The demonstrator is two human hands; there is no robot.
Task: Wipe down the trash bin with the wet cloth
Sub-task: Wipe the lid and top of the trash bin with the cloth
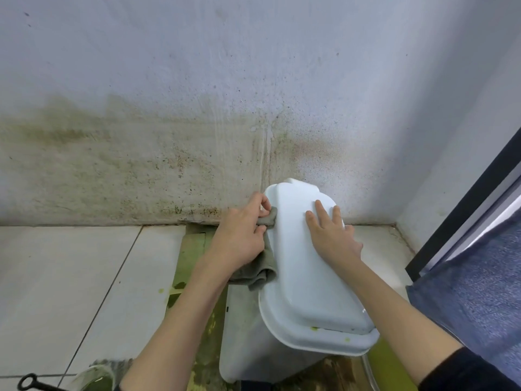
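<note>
— Where's the bin?
— The white plastic trash bin [296,277] stands on the pale tiled floor [70,277] by the stained wall [169,136], lid down.
— Hands?
— Left hand [239,235] grips a grey-green wet cloth [262,266] against the lid's left edge — right hand [329,235] lies flat, fingers spread, on top.

Bare forearms; the right arm [465,368] wears what seems a pushed-up dark sleeve.
</note>
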